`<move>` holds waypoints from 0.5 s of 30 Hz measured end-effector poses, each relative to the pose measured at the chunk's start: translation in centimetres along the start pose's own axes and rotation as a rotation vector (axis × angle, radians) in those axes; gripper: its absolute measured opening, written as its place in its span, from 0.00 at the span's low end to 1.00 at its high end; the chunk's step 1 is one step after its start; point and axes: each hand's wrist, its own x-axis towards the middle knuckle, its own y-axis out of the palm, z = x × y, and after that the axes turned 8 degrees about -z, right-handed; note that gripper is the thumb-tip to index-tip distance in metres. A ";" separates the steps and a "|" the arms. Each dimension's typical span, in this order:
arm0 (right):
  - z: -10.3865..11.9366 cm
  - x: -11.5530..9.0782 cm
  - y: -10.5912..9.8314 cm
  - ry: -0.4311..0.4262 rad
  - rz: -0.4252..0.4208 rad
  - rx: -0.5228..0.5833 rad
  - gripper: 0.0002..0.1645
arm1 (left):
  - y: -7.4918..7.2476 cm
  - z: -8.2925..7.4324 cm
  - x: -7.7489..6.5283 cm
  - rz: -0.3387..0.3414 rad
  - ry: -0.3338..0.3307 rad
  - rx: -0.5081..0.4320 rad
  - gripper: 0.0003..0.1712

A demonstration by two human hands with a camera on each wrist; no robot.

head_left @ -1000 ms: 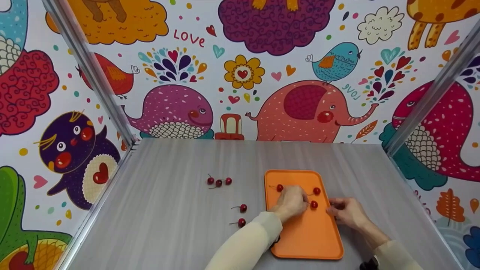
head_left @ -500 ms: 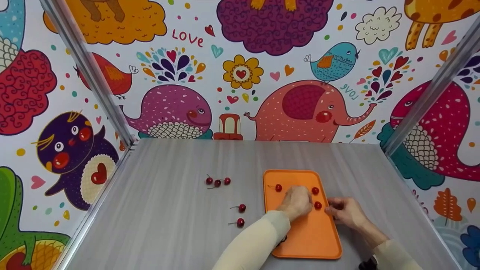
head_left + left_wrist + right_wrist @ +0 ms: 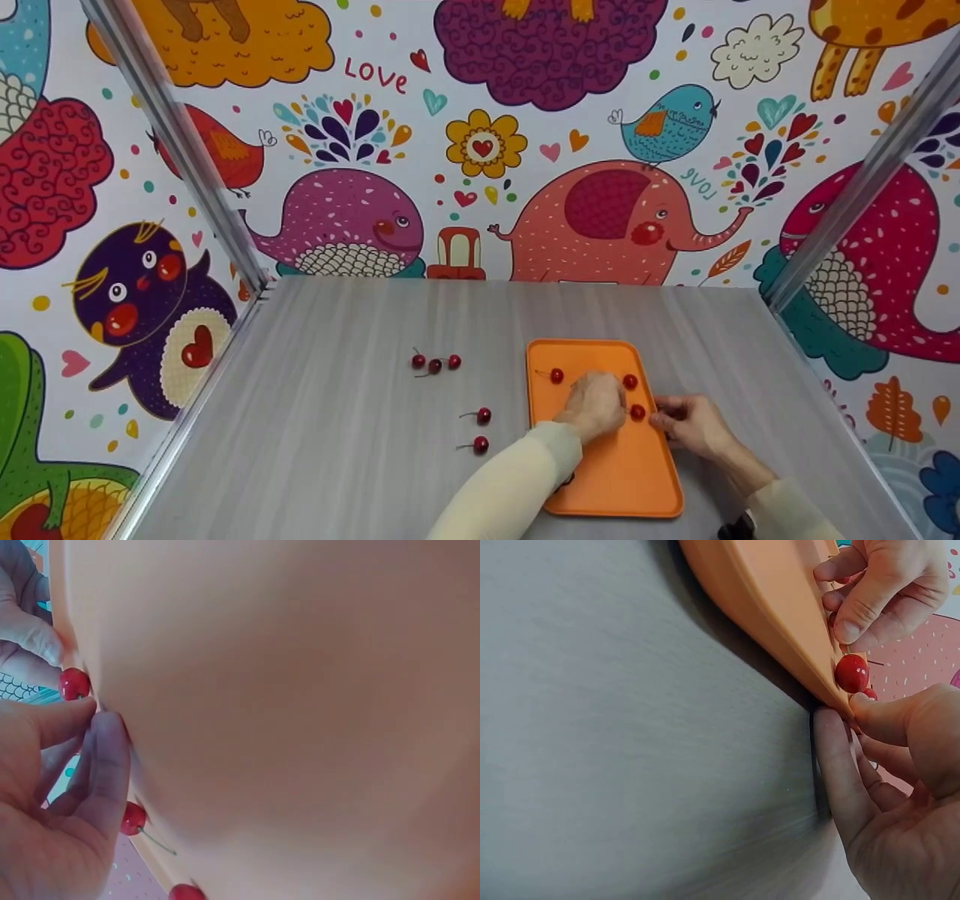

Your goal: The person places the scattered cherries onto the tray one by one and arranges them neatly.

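My left hand [image 3: 597,405] is over the orange tray [image 3: 622,484], pinching the thin stem of a red cherry [image 3: 637,412]. That cherry [image 3: 73,683] sits just past the thumb and fingertip in the left wrist view. Two more cherries lie on the tray, a left cherry [image 3: 556,376] and a cherry near the right rim [image 3: 630,382]. Outside the tray's right side, my right hand [image 3: 697,426] grips the rim between thumb and index finger. The right wrist view shows the right thumb [image 3: 885,718] over the rim, close to the held cherry [image 3: 852,673].
On the grey table [image 3: 322,450], left of the tray, lie a cluster of three cherries [image 3: 435,367] and two more nearer the front, an upper cherry [image 3: 484,415] and a lower cherry [image 3: 480,445]. Metal posts and cartoon-printed walls [image 3: 480,67] enclose the table.
My left hand has shifted slightly right, bringing the pinched cherry closer to the tray's right rim. It has barely moved in the last half second. My right hand keeps its hold on the tray.
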 end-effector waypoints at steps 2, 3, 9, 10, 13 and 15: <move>0.1 0.1 -0.1 0.028 0.004 -0.004 0.26 | 0.1 0.0 -0.1 -0.001 0.002 0.004 0.09; 0.1 0.2 -0.1 0.048 0.000 -0.004 0.25 | 0.1 0.0 -0.1 -0.001 0.002 0.005 0.08; 0.3 0.2 0.0 0.088 -0.010 -0.018 0.25 | 0.2 0.1 -0.2 0.003 -0.008 -0.011 0.10; 0.2 0.2 0.0 0.075 -0.010 -0.021 0.25 | 0.2 0.1 -0.2 0.004 -0.010 -0.018 0.10; 0.2 -0.1 0.3 0.042 -0.032 -0.029 0.24 | 0.0 0.3 -0.3 0.008 -0.017 -0.040 0.11; 0.1 -0.3 0.4 0.021 -0.045 -0.035 0.24 | -0.2 0.5 -0.4 0.015 -0.023 -0.052 0.12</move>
